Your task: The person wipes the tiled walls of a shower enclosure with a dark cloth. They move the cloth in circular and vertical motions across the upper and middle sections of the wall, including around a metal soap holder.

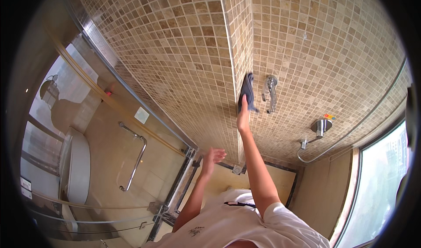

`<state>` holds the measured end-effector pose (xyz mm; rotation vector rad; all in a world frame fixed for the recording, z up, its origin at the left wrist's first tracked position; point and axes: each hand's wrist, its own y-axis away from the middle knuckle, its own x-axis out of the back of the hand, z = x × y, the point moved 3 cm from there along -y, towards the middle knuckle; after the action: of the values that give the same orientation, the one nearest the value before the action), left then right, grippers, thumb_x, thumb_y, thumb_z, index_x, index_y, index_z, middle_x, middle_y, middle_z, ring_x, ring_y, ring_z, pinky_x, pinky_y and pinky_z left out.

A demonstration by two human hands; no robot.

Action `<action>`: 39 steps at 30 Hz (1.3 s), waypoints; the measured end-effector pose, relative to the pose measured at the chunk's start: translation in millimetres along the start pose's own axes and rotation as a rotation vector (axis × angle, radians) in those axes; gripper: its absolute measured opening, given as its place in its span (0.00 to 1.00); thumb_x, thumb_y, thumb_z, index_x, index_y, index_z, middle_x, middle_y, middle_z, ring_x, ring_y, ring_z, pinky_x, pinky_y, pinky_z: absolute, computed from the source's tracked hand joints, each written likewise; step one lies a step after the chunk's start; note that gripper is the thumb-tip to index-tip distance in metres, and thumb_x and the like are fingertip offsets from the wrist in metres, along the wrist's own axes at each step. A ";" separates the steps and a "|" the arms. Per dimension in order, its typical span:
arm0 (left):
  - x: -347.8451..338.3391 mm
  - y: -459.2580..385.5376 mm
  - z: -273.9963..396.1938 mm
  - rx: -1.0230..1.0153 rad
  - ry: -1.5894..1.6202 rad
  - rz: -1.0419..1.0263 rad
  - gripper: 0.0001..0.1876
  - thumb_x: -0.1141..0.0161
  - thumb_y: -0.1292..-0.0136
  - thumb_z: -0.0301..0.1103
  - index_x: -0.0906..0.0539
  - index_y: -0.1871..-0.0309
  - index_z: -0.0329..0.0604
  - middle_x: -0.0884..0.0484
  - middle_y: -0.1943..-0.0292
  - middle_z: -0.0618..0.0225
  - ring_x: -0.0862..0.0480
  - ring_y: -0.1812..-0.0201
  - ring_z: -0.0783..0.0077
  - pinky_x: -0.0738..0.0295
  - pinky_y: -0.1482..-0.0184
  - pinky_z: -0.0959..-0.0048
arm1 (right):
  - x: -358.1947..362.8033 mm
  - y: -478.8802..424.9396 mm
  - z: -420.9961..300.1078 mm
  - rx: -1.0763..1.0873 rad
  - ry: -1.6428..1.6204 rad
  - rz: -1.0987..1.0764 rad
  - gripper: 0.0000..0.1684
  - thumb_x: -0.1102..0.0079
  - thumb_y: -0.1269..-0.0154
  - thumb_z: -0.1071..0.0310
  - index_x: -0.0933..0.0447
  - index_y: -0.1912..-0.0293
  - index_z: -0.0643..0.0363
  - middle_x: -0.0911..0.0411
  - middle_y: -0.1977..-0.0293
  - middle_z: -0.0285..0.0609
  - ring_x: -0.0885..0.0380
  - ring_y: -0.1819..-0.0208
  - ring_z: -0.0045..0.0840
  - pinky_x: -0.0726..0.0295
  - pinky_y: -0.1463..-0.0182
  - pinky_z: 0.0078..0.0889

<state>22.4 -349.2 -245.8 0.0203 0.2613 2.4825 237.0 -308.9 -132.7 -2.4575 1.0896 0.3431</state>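
My right hand [243, 116] presses a folded dark blue-grey cloth [247, 91] against the narrow side of a mosaic-tiled wall corner [241, 50]. The thumb lies over the cloth, and a loose end of it hangs to the right. Close by on the right is a chrome wire soap basket [271, 95], fixed to the tiled wall. Lower down, my left hand [214, 157] is in the air with nothing in it, fingers apart and slightly bent, in front of the lower part of the tiled wall [204, 129].
A chrome shower mixer [320, 126] and hose [368, 111] are on the right, beside a bright window [378, 188]. On the left stands a glass door with a chrome handle [139, 156]; a white bathtub [79, 165] shows beyond. A floor drain [236, 169] lies below.
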 end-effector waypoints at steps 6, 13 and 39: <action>13.8 14.5 -12.5 0.062 0.016 -0.004 0.36 0.70 0.25 0.61 0.18 0.48 0.41 0.14 0.58 0.65 0.19 0.60 0.76 0.29 0.53 0.74 | -52.1 7.7 -113.2 0.508 0.219 -0.068 0.35 0.63 0.24 0.57 0.52 0.26 0.66 0.54 0.25 0.54 0.59 0.23 0.42 0.62 0.22 0.41; 9.5 10.7 -22.6 0.090 0.041 -0.003 0.36 0.69 0.26 0.64 0.19 0.47 0.41 0.14 0.57 0.65 0.19 0.59 0.76 0.30 0.52 0.74 | 7.4 -16.3 18.4 -0.254 -0.151 0.015 0.41 0.63 0.23 0.44 0.49 0.27 0.70 0.47 0.27 0.43 0.49 0.26 0.27 0.56 0.24 0.25; -51.0 11.8 5.0 0.074 0.015 0.408 0.36 0.71 0.25 0.63 0.20 0.49 0.42 0.15 0.57 0.66 0.18 0.57 0.75 0.28 0.52 0.74 | -25.1 -70.8 -73.0 -0.129 0.114 0.239 0.33 0.56 0.28 0.56 0.43 0.29 0.59 0.44 0.32 0.58 0.43 0.33 0.49 0.50 0.29 0.53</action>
<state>56.5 -388.1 -236.2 0.0944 0.3883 2.8770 277.2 -285.1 -39.0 -2.4874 1.4581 0.3597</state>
